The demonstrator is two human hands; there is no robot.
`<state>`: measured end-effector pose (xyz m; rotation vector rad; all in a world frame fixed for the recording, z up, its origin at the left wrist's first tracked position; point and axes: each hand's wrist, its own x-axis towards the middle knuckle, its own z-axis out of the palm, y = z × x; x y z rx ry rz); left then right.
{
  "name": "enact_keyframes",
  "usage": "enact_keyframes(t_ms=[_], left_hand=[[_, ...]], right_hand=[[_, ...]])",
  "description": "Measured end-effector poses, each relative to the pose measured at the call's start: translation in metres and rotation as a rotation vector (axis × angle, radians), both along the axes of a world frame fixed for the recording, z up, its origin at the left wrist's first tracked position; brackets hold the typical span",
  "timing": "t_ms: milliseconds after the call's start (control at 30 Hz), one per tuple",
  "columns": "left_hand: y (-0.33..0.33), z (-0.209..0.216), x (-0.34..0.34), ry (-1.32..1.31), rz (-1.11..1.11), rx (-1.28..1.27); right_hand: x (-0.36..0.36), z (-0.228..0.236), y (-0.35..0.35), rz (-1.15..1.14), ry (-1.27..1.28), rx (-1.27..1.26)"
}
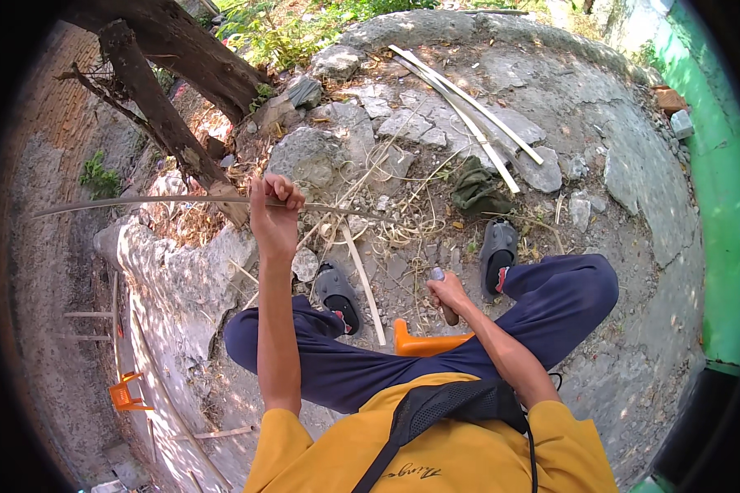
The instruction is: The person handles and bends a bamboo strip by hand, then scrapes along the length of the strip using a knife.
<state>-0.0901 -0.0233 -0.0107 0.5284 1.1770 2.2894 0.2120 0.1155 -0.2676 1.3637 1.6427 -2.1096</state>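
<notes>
My left hand [275, 205] is raised and closed around a long, thin, grey-brown strip [140, 200] of wood or bamboo. The strip runs crosswise, bowing slightly, its left end far out to the side and its right end over the pale shavings [403, 226]. Lower down, between my knees, my right hand [448, 292] grips a short tool with a brown handle [450, 315]. A greyish end pokes out above the fist; foreshortening hides whether it is a knife blade. The tool and the strip are apart.
Pale flat strips [460, 107] lie on the broken concrete ahead, and another strip [362, 279] beside my left shoe. A dark green cloth [478, 189] sits past my right shoe. Tree trunks [173, 49] lean at left. An orange stool [427, 341] shows beneath me; a green wall [715, 181] borders the right.
</notes>
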Motion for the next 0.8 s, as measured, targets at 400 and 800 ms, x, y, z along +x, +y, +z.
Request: enact_keyframes(t_ms=[400, 800], left_hand=[[0.011, -0.01, 0.012, 0.424, 0.052, -0.444], [0.004, -0.011, 0.004, 0.606, 0.096, -0.569]], right_hand=[[-0.002, 0.003, -0.003, 0.066, 0.057, 0.122], [-0.014, 0.052, -0.004, 0.058, 0.229, 0.069]])
